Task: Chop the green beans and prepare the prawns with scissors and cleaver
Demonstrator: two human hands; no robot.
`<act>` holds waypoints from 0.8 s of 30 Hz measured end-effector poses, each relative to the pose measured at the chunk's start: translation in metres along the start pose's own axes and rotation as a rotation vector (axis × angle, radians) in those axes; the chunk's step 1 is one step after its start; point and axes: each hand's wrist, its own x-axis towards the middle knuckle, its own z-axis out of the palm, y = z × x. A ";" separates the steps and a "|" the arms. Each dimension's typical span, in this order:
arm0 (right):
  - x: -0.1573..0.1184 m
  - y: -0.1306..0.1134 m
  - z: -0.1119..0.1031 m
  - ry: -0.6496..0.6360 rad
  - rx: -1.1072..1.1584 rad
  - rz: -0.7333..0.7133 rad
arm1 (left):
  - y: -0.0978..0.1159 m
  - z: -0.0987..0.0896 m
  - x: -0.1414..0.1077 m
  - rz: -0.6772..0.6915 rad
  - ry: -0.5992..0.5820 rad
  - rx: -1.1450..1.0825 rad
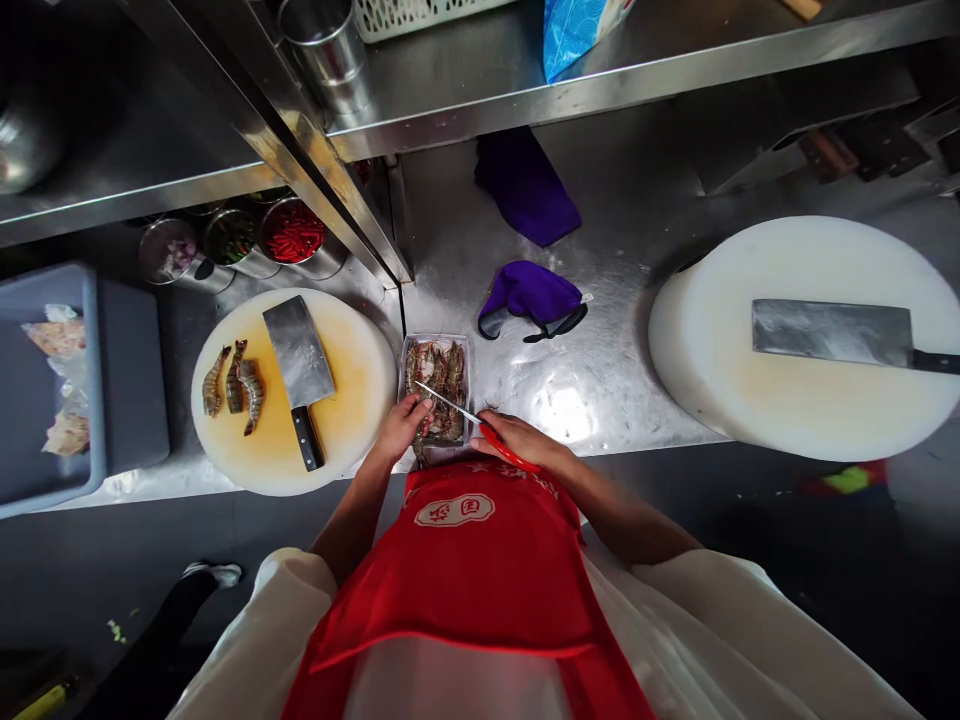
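While the right hand (525, 438) gripped red-handled metal scissors (489, 432) above brown striped shrimp (454, 368) near the steel counter's (622, 395) front edge, blade slip risked cutting the left hand (400, 426), grip unclear.

Left hand (406, 427), right hand (519, 438) both curled, slightly apart.

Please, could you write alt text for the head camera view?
The right hand holds red-handled scissors over a box of shrimps, beside the left hand. At left, a white board bears a cleaver and three shrimps; at right, another cleaver lies on another white board.
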 end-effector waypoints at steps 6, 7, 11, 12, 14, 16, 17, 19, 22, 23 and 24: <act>-0.001 0.000 -0.007 -0.058 -0.020 -0.047 | -0.002 -0.013 0.002 -0.036 -0.131 0.057; -0.001 0.001 -0.008 -0.070 -0.023 -0.050 | -0.003 -0.015 0.003 -0.037 -0.152 0.066; 0.000 0.006 -0.007 -0.077 -0.038 -0.055 | -0.003 -0.019 0.005 -0.047 -0.227 0.138; 0.001 0.008 -0.006 -0.072 -0.042 -0.057 | -0.004 -0.020 0.005 -0.057 -0.238 0.153; 0.003 0.012 -0.004 -0.058 -0.060 -0.061 | -0.006 -0.020 0.006 -0.076 -0.254 0.165; 0.004 0.016 -0.002 -0.047 -0.081 -0.057 | -0.009 -0.019 0.007 -0.080 -0.250 0.149; 0.005 0.017 0.000 -0.046 -0.088 -0.056 | -0.010 -0.018 0.008 -0.082 -0.240 0.132; 0.006 0.020 0.001 -0.044 -0.090 -0.054 | -0.012 -0.016 0.008 -0.099 -0.210 0.088; 0.007 0.023 0.004 -0.044 -0.064 -0.059 | -0.012 -0.011 0.007 -0.170 -0.173 0.023; 0.008 0.025 0.005 -0.044 -0.048 -0.070 | -0.012 -0.010 0.006 -0.193 -0.167 0.008; 0.008 0.026 0.005 -0.048 -0.031 -0.085 | -0.012 -0.010 0.005 -0.213 -0.164 -0.003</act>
